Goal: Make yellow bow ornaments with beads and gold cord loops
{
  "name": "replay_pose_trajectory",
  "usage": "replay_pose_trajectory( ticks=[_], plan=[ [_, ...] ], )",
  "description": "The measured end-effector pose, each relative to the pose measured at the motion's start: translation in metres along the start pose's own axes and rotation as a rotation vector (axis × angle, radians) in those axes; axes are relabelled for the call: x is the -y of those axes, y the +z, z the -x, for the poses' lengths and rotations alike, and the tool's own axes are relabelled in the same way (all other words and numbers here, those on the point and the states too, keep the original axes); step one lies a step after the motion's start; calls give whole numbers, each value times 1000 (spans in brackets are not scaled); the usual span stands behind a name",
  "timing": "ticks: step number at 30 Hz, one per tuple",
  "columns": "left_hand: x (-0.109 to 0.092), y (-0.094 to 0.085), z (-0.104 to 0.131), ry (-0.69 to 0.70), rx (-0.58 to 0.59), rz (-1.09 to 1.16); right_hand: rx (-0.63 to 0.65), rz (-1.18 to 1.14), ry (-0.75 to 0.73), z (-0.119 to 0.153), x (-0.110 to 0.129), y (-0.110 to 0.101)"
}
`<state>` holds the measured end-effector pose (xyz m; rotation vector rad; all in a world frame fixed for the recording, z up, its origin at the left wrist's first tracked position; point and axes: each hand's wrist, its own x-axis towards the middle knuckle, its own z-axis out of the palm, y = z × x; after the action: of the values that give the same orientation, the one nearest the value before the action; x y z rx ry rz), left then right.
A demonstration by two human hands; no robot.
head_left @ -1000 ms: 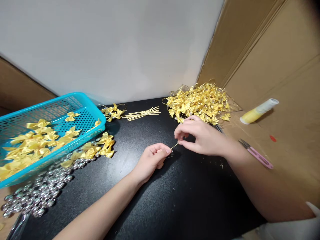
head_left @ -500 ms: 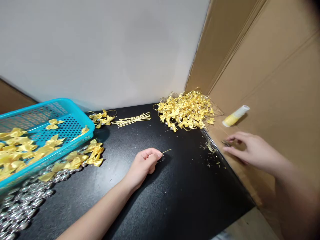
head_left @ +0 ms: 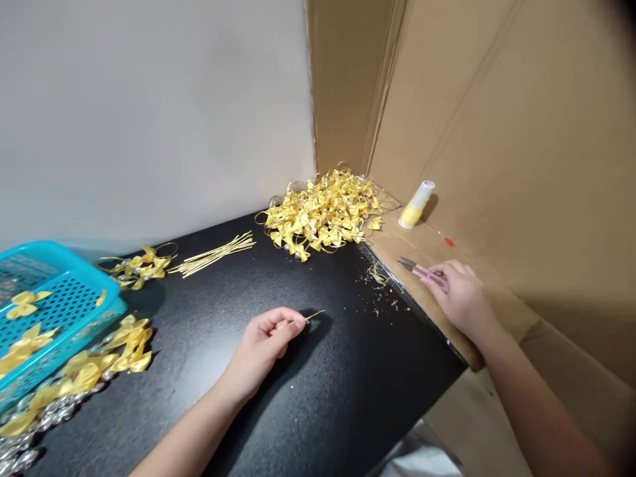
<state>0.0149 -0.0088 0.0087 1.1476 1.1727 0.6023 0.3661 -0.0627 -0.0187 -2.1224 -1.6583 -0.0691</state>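
Above the middle of the black table, my left hand (head_left: 272, 341) is closed in a pinch on a thin gold cord (head_left: 315, 314), whose short end sticks out past the fingertips. The rest of the cord is hidden by the fingers. On the right, over the cardboard, my right hand (head_left: 460, 295) is closed around pink-handled thread snips (head_left: 431, 275), the dark blades pointing left. Between the hands, near the table edge, lie cord scraps (head_left: 378, 273). Behind them is a heap of yellow ribbon bows (head_left: 322, 212) with cord loops and silver beads.
A bundle of gold cords (head_left: 213, 255) lies left of the heap, beside a few looped bows (head_left: 144, 266). A turquoise basket (head_left: 112, 298) holds yellow bows at the left; silver beads (head_left: 57, 414) lie before it. A thread spool (head_left: 417, 204) stands on the cardboard (head_left: 392, 245).
My right hand has picked up the snips from the cardboard, where its fingers were at them before. My left hand still pinches the cord. The view has turned to the right.
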Motion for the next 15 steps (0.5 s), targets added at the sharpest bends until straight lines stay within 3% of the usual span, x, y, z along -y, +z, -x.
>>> replay_pose_trajectory(
  ticks=[2,5,10,12,15],
  plan=[
    [-4,10,-6,5,32,0,-15,-153,53,0,3,-1],
    [-9,30,-19,11,75,60,41,-633,212,10,21,-4],
    [-13,61,-38,-19,108,228,509,-1664,628,51,78,-3],
    [-14,68,-42,-31,114,235,648,-1880,749,64,94,1],
    [-14,73,-45,-41,129,215,699,-2010,855,70,102,7]
  ],
)
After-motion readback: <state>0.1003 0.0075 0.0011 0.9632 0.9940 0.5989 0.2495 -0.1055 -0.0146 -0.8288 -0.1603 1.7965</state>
